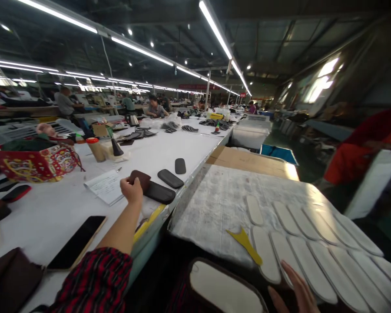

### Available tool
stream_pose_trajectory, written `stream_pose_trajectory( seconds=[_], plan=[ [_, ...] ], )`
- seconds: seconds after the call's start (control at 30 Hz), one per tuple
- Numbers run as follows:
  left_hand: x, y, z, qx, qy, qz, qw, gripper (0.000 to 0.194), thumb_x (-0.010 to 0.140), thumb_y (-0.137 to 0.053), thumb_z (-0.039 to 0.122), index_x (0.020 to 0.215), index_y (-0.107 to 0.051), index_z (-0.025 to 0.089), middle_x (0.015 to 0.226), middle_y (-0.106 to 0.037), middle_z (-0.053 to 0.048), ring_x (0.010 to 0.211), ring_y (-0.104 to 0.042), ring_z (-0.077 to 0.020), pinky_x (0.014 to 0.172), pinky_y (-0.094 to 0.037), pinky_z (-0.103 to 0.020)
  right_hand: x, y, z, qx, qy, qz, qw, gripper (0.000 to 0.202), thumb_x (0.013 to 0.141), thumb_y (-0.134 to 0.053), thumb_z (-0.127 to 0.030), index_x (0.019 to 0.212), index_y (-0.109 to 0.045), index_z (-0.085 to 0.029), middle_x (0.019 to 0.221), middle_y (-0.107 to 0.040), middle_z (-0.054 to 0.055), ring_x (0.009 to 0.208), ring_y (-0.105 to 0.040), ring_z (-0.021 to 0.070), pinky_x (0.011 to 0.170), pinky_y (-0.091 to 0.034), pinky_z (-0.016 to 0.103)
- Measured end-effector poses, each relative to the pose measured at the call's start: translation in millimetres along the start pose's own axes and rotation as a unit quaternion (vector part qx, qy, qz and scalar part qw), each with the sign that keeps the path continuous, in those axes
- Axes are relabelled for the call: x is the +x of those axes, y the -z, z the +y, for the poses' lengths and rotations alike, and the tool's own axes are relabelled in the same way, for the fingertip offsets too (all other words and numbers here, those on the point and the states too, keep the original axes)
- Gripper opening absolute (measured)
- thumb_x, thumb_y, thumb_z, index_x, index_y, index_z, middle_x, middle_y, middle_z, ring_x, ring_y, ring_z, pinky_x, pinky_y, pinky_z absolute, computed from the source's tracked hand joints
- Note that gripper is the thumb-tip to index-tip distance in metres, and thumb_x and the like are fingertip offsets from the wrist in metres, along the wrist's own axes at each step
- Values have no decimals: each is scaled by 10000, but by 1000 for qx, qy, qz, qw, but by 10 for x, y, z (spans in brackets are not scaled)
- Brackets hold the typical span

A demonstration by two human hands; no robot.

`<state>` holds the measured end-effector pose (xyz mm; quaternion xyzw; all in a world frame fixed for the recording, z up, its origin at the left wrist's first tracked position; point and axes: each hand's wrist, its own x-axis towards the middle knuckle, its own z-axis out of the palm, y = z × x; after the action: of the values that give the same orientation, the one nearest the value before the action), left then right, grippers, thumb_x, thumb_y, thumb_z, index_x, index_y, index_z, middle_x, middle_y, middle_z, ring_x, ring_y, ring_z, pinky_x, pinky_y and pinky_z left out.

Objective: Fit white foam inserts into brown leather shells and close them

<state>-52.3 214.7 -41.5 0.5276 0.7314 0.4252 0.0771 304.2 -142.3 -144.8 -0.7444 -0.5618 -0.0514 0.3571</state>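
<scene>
On the white tabletop (52,208), the left hand (132,190) pinches a brown leather piece (139,179) at its near edge, just beside a notepad (106,186) and black pieces (170,178). It looks thin, light and floppy, best taken by an edge. To the right, white insoles (313,261) lie in rows; the right hand (296,291) rests spread open beside them.

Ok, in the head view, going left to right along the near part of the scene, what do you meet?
Dark phone on the white table → left hand on a brown leather piece → black oval pieces → yellow cut-out → right hand at the row of white insoles.
</scene>
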Motion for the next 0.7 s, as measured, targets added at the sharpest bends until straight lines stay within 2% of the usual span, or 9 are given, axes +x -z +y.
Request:
stream_pose_trajectory(
  seconds=[0.1, 0.17, 0.2, 0.27, 0.33, 0.43, 0.47, 0.53, 0.7],
  plan=[
    [-494, 265, 132, -53, -85, -17, 995, 385, 752, -563, 342, 1066, -455, 148, 997, -541, -41, 909, -527, -150, 838, -432, -269, 153, 177, -487, -11, 73, 28, 997, 706, 752, -573, -334, 1356, -221, -232, 1328, -365, 102, 1206, -374, 276, 968, -373, 451],
    [-1006, 451, 212, -174, -159, -94, 967, 353, 700, -625, 347, 990, -509, 182, 927, -562, -1, 846, -545, -132, 798, -449, -245, 246, 214, -815, 16, 143, 26, 989, 807, 726, -617, -300, 1378, -145, -238, 1358, -317, 100, 1234, -332, 272, 986, -350, 450],
    [-1282, 549, 237, -223, -145, -175, 948, 323, 685, -640, 351, 942, -531, 186, 855, -572, 12, 785, -554, -124, 744, -464, -235, 286, 215, -944, 40, 165, -1, 985, 865, 706, -637, -325, 1386, -113, -222, 1375, -284, 114, 1247, -304, 287, 993, -331, 467],
    [-1799, 726, 235, -321, -44, -353, 878, 260, 689, -636, 344, 865, -542, 177, 730, -573, 18, 663, -553, -115, 615, -477, -219, 328, 208, -1096, 86, 129, -96, 983, 953, 655, -669, -393, 1392, -102, -182, 1382, -269, 135, 1251, -281, 308, 1001, -307, 471],
    [-2195, 830, 155, -392, 74, -446, 801, 217, 700, -629, 337, 820, -542, 178, 675, -561, 17, 607, -543, -108, 553, -468, -206, 298, 225, -1096, 154, 54, -264, 951, 849, 627, -680, -416, 1342, -281, -191, 1277, -428, 115, 1144, -418, 294, 933, -386, 408],
    [-2490, 806, -64, -413, 185, -494, 743, 207, 736, -593, 344, 865, -566, 184, 743, -598, -4, 651, -560, -113, 630, -483, -224, 129, 302, -896, 270, -63, -530, 802, 363, 656, -654, -347, 973, -613, -177, 844, -623, 14, 740, -567, 174, 641, -458, 234],
    [-2520, 766, -139, -387, 187, -513, 743, 222, 751, -573, 352, 895, -581, 183, 784, -607, -15, 682, -565, -119, 658, -483, -228, 57, 329, -808, 300, -101, -574, 755, 258, 671, -636, -326, 862, -634, -153, 735, -608, -7, 641, -539, 134, 565, -424, 198],
    [-2525, 674, -263, -306, 138, -550, 764, 260, 773, -534, 381, 909, -613, 174, 824, -606, -29, 701, -560, -129, 648, -478, -220, -69, 368, -642, 342, -183, -579, 717, 229, 688, -615, -327, 785, -627, -119, 667, -574, -17, 578, -488, 98, 518, -378, 173],
    [-2486, 455, -359, -141, 21, -568, 811, 336, 776, -481, 463, 728, -616, 159, 661, -569, -5, 549, -533, -115, 498, -441, -196, -166, 313, -423, 347, -342, -447, 750, 421, 735, -535, -487, 903, -590, -105, 733, -580, 30, 604, -494, 122, 530, -418, 211]
  ],
)
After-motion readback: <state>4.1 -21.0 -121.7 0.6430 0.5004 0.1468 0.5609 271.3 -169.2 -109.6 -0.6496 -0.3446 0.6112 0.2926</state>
